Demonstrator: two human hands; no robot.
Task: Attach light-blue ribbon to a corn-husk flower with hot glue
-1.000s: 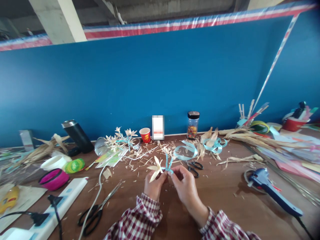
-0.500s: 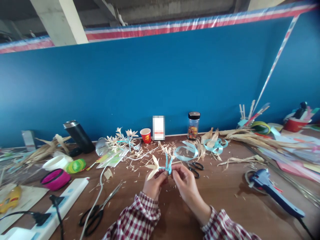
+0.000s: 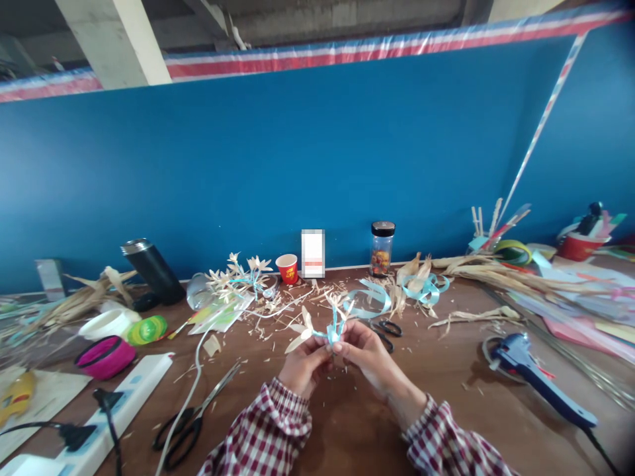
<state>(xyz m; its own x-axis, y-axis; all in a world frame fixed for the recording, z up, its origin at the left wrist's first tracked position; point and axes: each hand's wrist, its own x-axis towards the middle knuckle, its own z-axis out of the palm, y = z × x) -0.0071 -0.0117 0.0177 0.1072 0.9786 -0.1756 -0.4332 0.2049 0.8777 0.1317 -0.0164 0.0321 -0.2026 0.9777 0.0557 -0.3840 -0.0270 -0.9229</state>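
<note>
A small spray of pale corn-husk flowers (image 3: 303, 328) with light-blue wrapped stems is held up over the middle of the brown table. My left hand (image 3: 305, 365) pinches the stems from the left, close under the largest flower. On the other side, my right hand (image 3: 361, 352) presses thumb and fingers on the light-blue ribbon (image 3: 333, 332) where the stems meet. Both sets of fingertips nearly touch, and they partly hide the join. Beyond them lie loops of light-blue ribbon and a pair of black-handled scissors (image 3: 389, 332), partly behind my right hand.
Larger scissors (image 3: 191, 423) and a white power strip (image 3: 116, 410) lie at the left. A blue glue gun (image 3: 538, 380) rests at the right. Along the back stand a finished flower bunch (image 3: 243, 274), a red paper cup (image 3: 287, 270), a lidded jar (image 3: 382, 250) and a black flask (image 3: 153, 271).
My right thumb and fingers have moved inward and left over the blue ribbon at the stem join. The flower at the left has tilted slightly lower, and the view has shifted a little.
</note>
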